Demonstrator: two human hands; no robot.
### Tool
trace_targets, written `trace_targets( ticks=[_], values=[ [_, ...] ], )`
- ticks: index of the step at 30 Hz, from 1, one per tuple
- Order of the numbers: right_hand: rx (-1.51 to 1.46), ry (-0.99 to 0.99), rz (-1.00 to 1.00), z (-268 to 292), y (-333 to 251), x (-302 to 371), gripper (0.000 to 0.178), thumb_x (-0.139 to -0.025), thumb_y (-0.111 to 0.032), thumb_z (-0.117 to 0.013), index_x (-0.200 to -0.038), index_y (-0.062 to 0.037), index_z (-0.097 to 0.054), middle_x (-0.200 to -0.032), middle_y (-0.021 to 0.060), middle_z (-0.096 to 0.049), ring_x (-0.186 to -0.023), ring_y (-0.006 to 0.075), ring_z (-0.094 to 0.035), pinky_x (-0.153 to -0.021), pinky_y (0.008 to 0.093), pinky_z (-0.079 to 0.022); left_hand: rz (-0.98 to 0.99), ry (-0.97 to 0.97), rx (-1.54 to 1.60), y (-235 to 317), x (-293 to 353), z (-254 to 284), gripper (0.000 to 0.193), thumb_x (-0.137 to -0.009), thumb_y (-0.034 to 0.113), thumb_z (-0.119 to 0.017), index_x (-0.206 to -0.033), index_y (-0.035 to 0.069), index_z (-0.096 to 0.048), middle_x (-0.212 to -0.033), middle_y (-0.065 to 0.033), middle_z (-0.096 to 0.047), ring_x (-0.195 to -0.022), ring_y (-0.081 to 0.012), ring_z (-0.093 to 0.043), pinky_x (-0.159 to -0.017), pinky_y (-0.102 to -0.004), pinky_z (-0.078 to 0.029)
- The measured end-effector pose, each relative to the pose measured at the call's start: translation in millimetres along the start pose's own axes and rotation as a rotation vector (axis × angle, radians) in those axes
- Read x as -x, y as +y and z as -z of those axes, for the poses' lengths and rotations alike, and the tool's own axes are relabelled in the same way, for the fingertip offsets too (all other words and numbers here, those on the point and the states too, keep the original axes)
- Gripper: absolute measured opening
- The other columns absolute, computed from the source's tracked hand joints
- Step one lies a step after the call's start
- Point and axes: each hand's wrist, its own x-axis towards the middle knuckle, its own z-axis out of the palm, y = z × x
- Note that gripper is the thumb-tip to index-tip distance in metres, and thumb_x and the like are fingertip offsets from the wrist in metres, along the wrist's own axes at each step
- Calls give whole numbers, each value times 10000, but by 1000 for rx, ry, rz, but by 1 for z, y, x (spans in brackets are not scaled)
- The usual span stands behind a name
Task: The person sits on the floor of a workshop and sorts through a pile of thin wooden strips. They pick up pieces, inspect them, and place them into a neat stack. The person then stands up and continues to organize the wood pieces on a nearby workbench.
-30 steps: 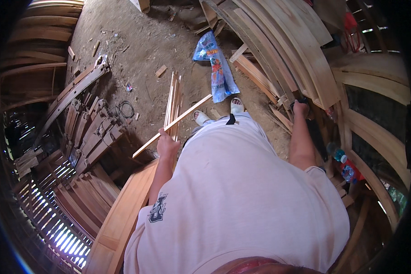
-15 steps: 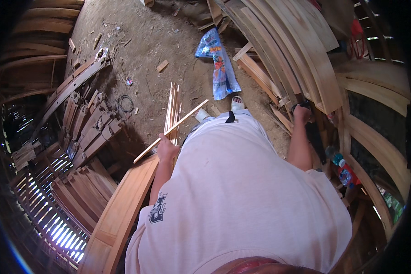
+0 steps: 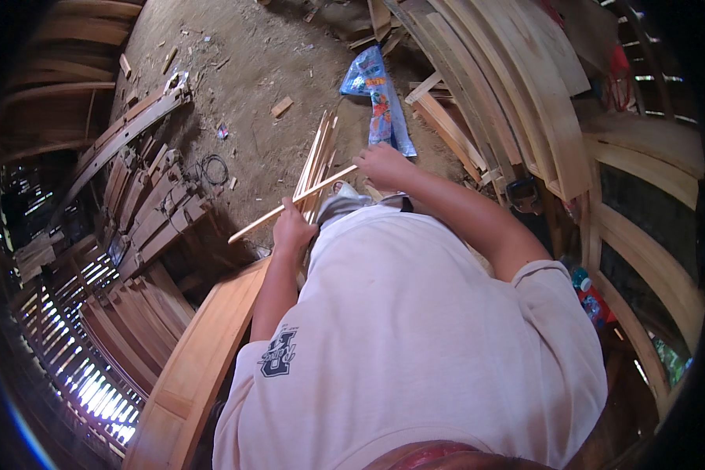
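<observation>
Right hand (image 3: 385, 166) moved in, pinching pale strip (image 3: 321, 186), left hand (image 3: 293, 229) clasping it, blue bag (image 3: 380, 110) beyond

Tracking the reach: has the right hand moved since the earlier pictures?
Yes: the right hand moved left, from the stacked boards to one end of the thin strip.

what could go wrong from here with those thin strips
The crosswise strip looks thin and might snap or slip if the left hand and the right hand at its far end move unevenly. The bundle of strips might fan out. The blue plastic sheet lying nearby could be slippery if stepped on.
</observation>
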Motion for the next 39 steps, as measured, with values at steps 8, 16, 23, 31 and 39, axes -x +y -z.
trace_targets(
  ticks=[8, 16, 23, 31, 39],
  values=[
    [-83, -66, -131, -58, 4, -53, 132, -844, -128, -634, -961, -75, -667, -988, 140, -663, -924, 374, -671, -839, 484, -487, -110, 2, 100, -30, -33, 16, 618, -733, 210, -740, -1198, 29, -375, -927, -266, -697, -903, -465, -692, -795, -548, -565],
    [-21, -92, -618, -63, 34, -61, 181, -911, -211, -623, -1041, -88, -654, -1057, 161, -680, -1080, 366, -626, -929, 520, -452, -227, -42, 65, -85, -121, 4, 1233, -738, 211, -774, -1634, 134, 70, -1067, -240, -640, -949, -414, -668, -819, -512, -575],
    [217, -226, -1041, 12, 90, -68, 436, -977, -262, -581, -1380, -95, -582, -1109, 211, -680, -1081, 378, -650, -914, 539, -508, -180, -186, 79, -147, -143, -5, 1307, -686, 162, -825, -1639, 219, 68, -1116, -233, -647, -994, -408, -674, -865, -504, -575],
    [222, -583, -1081, -39, 269, -86, 394, -956, -191, -525, -1291, -24, -646, -1195, 276, -671, -1130, 431, -648, -963, 498, -531, 198, -324, 274, -185, -92, -62, 1327, -701, 222, -873, -1624, 146, 77, -1422, -209, -576, -1225, -397, -610, -996, -460, -528],
    [256, -760, -993, -101, 348, -114, 339, -907, -134, -539, -1158, 15, -710, -1206, 257, -678, -1153, 402, -648, -966, 479, -528, 511, -401, 438, -174, -29, -103, 1272, -714, 305, -888, -1614, 80, -18, -1418, -267, -553, -1233, -434, -592, -1018, -478, -496]
  ],
)
